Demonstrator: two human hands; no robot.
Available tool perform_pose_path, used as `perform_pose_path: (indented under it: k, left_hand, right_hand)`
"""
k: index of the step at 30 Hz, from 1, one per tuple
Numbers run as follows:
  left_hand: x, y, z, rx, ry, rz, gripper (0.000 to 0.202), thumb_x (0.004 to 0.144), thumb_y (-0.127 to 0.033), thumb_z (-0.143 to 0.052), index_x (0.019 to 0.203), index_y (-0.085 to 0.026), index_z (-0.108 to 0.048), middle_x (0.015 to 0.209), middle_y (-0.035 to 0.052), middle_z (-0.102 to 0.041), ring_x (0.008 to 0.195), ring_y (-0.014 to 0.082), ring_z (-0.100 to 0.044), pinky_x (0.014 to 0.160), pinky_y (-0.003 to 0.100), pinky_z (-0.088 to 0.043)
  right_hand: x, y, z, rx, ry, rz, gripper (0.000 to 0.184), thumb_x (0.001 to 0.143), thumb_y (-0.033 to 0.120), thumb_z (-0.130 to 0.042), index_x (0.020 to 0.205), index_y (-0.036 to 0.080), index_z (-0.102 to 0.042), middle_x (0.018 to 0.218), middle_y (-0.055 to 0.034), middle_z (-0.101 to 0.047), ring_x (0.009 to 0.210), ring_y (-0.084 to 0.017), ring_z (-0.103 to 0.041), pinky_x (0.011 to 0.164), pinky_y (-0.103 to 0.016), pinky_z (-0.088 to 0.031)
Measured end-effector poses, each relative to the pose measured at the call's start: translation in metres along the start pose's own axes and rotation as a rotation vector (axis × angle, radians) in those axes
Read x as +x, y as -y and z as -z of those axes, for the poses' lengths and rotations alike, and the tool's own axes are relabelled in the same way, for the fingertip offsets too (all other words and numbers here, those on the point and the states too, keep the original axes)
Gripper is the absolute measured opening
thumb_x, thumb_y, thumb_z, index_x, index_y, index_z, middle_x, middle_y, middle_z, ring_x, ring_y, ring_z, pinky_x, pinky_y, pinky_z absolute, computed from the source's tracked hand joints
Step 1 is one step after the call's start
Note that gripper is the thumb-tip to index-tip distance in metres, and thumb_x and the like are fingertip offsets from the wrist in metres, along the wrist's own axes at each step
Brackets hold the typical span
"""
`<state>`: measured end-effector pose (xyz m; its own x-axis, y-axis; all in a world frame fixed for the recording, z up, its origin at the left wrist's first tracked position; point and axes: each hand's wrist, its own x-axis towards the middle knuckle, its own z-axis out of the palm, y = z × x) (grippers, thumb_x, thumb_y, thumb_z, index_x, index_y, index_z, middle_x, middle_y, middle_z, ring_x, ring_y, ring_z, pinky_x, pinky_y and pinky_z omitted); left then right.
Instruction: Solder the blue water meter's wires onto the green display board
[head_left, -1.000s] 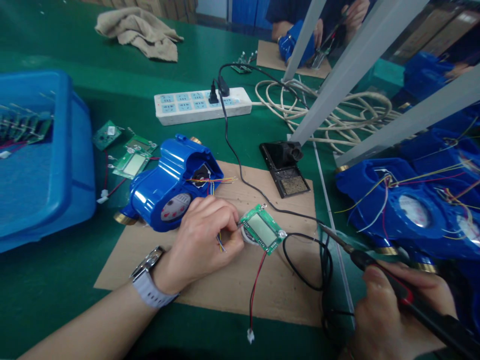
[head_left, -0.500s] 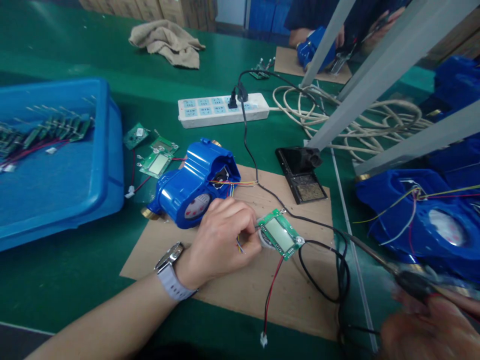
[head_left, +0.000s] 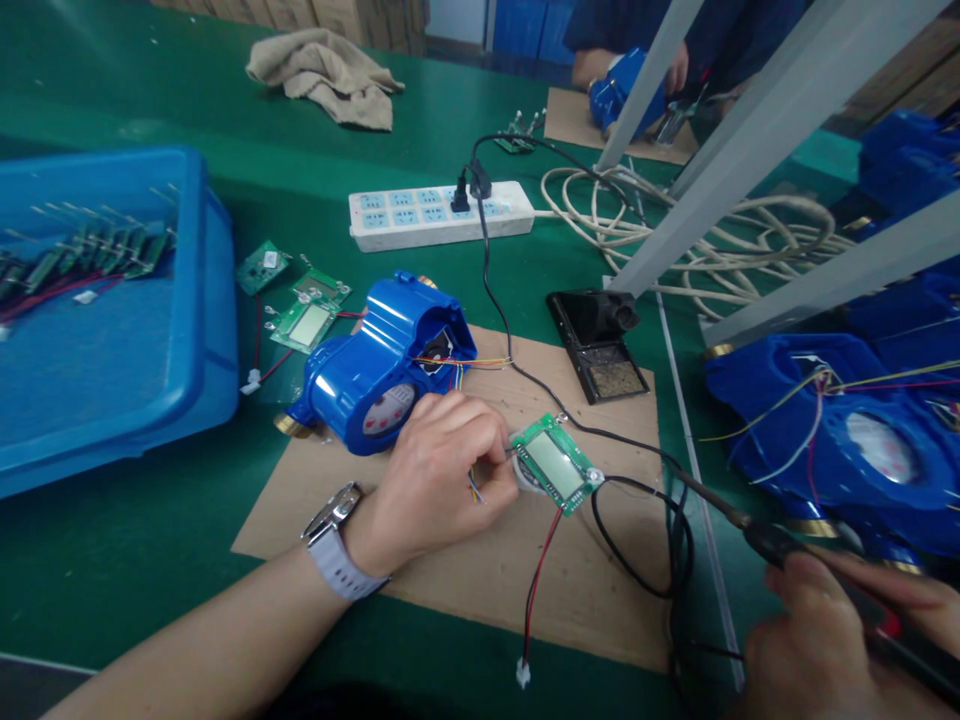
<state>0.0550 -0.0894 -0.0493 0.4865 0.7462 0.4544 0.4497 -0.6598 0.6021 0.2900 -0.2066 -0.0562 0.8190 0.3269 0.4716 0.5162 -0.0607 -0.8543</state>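
Observation:
My left hand (head_left: 450, 465), closed in a pinch, grips thin coloured wires (head_left: 475, 486) whose ends poke out below the fingers. Just right of the fingertips, a green circuit board with a grey display (head_left: 556, 464) rests tilted on a round pale object, mostly hidden. A red and black lead (head_left: 535, 605) with a white plug hangs from the board. Behind my left hand sits a blue water meter (head_left: 390, 365), its top compartment open and wires coming out. At the lower right my right hand (head_left: 817, 630) is wrapped round a soldering iron (head_left: 780, 545), tip pointing up and left.
Cardboard (head_left: 450, 580) lies under the work. A soldering iron stand (head_left: 598, 345) is behind it, near a power strip (head_left: 442, 215) and coiled cable. A blue bin (head_left: 217, 330) holds boards at left; more meters (head_left: 832, 440) and metal posts stand right. Across the table a person handles another meter.
My right hand has brought the soldering iron a little up and to the left. The left hand keeps its pinch beside the board. The whole view has shifted slightly.

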Motion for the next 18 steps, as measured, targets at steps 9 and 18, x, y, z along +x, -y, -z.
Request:
perform_pose_path:
  k: [9,18]
  left_hand:
    - [0.0,0.0,0.001,-0.001,0.01,0.004,0.018,0.073,-0.009,-0.06,0.066,-0.018,-0.045,0.075,-0.0024,-0.06,0.073,0.0142,-0.05,0.068,0.033,-0.03]
    - [0.001,0.0,0.0,0.004,0.01,0.004,0.019,0.072,-0.01,-0.061,0.066,-0.018,-0.045,0.076,-0.0023,-0.06,0.073,0.0143,-0.049,0.068,0.033,-0.03]
  right_hand:
    - [-0.002,0.002,0.002,-0.034,0.02,-0.061,0.015,0.059,0.023,-0.07,0.068,0.021,-0.058,0.066,0.0003,-0.056,0.06,-0.017,-0.049,0.063,-0.034,-0.036]
    - [0.009,0.018,-0.009,0.114,-0.056,-0.209,0.014,0.051,0.025,-0.065,0.053,0.022,-0.051,0.051,0.0041,-0.049,0.043,-0.013,-0.045,0.044,-0.029,-0.031]
